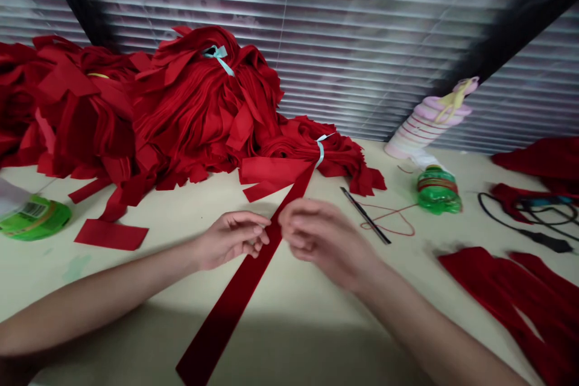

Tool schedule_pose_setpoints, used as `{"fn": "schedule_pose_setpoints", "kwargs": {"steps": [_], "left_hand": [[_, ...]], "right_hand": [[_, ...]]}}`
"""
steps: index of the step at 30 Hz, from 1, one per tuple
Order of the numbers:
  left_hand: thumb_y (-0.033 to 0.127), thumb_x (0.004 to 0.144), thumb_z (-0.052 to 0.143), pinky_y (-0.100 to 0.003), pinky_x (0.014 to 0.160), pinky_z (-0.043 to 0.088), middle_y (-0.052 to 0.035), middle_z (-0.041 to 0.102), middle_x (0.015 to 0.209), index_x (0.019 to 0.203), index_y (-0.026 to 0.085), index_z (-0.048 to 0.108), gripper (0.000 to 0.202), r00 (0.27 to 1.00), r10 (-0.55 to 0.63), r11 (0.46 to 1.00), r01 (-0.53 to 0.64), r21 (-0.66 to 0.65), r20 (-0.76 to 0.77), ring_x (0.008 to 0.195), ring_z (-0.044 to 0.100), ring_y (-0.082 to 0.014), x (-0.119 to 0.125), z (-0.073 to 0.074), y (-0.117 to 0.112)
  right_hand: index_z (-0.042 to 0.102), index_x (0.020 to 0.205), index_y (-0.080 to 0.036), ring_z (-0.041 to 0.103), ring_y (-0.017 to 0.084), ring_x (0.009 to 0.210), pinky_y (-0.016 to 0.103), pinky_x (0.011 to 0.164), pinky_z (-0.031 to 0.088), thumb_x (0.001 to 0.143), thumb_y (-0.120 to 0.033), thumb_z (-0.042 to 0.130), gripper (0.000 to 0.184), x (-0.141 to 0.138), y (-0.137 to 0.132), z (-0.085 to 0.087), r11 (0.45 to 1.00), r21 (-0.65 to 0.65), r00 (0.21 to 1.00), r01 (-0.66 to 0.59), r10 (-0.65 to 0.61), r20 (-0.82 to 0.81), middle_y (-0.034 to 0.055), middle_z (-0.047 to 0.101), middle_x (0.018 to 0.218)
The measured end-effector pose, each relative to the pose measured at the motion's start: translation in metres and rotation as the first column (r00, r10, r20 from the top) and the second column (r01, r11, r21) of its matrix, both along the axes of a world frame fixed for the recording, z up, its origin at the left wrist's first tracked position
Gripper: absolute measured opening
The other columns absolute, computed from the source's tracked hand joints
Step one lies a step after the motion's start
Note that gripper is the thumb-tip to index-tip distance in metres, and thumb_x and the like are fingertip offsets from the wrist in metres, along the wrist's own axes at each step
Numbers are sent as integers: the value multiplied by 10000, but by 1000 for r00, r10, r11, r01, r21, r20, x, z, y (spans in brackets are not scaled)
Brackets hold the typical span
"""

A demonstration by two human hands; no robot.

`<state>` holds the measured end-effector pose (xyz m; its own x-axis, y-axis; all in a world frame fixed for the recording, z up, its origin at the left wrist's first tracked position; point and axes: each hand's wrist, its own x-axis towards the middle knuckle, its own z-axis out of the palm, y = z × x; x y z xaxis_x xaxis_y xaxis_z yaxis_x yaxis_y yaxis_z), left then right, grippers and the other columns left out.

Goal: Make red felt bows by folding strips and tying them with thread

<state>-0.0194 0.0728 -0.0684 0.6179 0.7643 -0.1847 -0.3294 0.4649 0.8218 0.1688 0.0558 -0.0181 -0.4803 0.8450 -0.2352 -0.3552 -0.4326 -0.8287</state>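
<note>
A long red fabric strip [239,295] runs slantwise across the table, from a tied bundle down toward the front edge. Over it, my left hand [231,239] has thumb and fingers drawn together in a pinch. My right hand [323,238] is close by on the strip's other side, slightly blurred, its fingers curled and pressed together. Whatever either pinch holds, if anything, is too small to make out. To the right lie a dark slim tool [365,215] and a loose red thread [409,223].
Piled red fabric bundles [203,108] line the back, one tied with a light-blue ribbon [220,59]. A green plastic container [438,190] and a pale wrapped cylinder [423,126] stand right. Farther right are a black cable [511,223] and red cloth pieces [497,289]. Another green container [36,217] sits left.
</note>
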Motion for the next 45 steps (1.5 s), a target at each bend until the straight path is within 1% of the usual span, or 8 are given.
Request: {"fn": "schedule_pose_setpoints", "kwargs": {"steps": [3,5,8,13,19,27,34,45], "left_hand": [[191,755,672,-205,630,499,-23,690,824,989,175,647,236,979,205,975,-203,92,-13,688,612,-80,4,-4,-3],[203,755,672,-211,627,506,-30,696,812,976,162,660,224,957,286,950,-278,139,-40,707,617,-94,6,-4,-5],[199,754,669,-212,604,518,-39,701,824,952,149,681,205,928,359,920,-332,209,-104,696,614,-100,7,-2,-8],[202,763,642,-185,529,527,-24,685,828,908,170,706,161,829,492,793,-302,529,-265,607,579,-75,6,2,-9],[216,754,644,-165,488,523,-12,681,731,840,153,705,123,798,500,810,-294,507,-337,559,553,-65,4,0,-7],[225,753,646,-178,543,532,3,665,671,835,151,711,128,770,494,827,-273,491,-404,544,563,-65,4,2,-6],[241,770,632,-208,662,530,-11,690,712,861,167,714,143,767,487,830,-258,495,-418,653,610,-96,2,-1,-6],[243,780,615,-211,669,520,-10,689,714,859,167,707,144,771,481,827,-240,509,-418,660,620,-100,3,-2,-4]], "right_hand": [[623,727,-121,333,23,464,172,428,254,738,-221,695,123,-17,6,-15,999,-32,994,-8,5,-105,-46,456,582],[639,705,-125,314,21,476,187,449,252,721,-230,705,124,-24,12,-28,999,-53,986,13,-22,-167,-36,472,612],[655,710,-129,324,31,484,196,472,275,703,-225,718,115,-27,18,-42,997,-67,984,41,-52,-170,-38,471,583],[654,695,-137,364,44,504,220,529,336,682,-232,737,126,-23,20,-51,991,-111,985,76,-93,-149,-33,494,592],[665,714,-147,385,63,529,240,557,350,679,-249,740,132,-25,17,-52,993,-97,992,70,-79,-95,-43,456,544],[674,710,-149,387,61,529,239,567,362,661,-261,752,145,-27,16,-54,987,-101,988,128,-135,-70,-39,478,546],[678,695,-147,385,57,521,233,545,344,654,-252,752,135,-32,12,-55,974,-79,974,210,-216,-71,-26,510,562],[674,690,-154,399,74,520,260,556,339,635,-281,756,161,-39,7,-52,943,-75,946,324,-325,1,-33,492,521]]}}
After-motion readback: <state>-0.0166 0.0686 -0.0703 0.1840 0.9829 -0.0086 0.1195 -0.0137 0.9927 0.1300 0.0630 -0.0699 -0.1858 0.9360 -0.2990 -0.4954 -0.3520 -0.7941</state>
